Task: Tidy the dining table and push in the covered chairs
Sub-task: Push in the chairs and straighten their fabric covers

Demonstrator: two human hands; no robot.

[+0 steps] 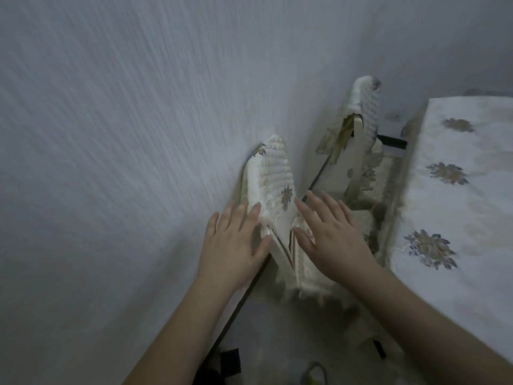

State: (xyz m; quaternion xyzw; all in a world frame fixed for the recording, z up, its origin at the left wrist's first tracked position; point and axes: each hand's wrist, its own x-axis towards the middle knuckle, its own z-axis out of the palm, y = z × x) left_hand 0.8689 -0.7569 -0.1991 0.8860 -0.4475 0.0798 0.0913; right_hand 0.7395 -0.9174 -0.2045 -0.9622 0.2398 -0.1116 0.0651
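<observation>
Two chairs in cream, flower-printed covers stand in the narrow gap between the wall and the dining table point(458, 151), which wears a white cloth with blue-gold flowers. The near chair point(273, 173) has its backrest right in front of me. My left hand point(236, 243) lies flat with spread fingers against the left side of that backrest. My right hand point(330, 234) is spread open over its right side and seat cover, gripping nothing. The far chair point(365, 104) stands behind it, its cover partly pulled up off the frame.
A textured white wall point(125, 134) runs close along the left. A dark cable point(241, 304) trails down the floor by the wall. Dark objects point(230, 359) and a greenish item point(313, 373) lie on the floor at the bottom edge.
</observation>
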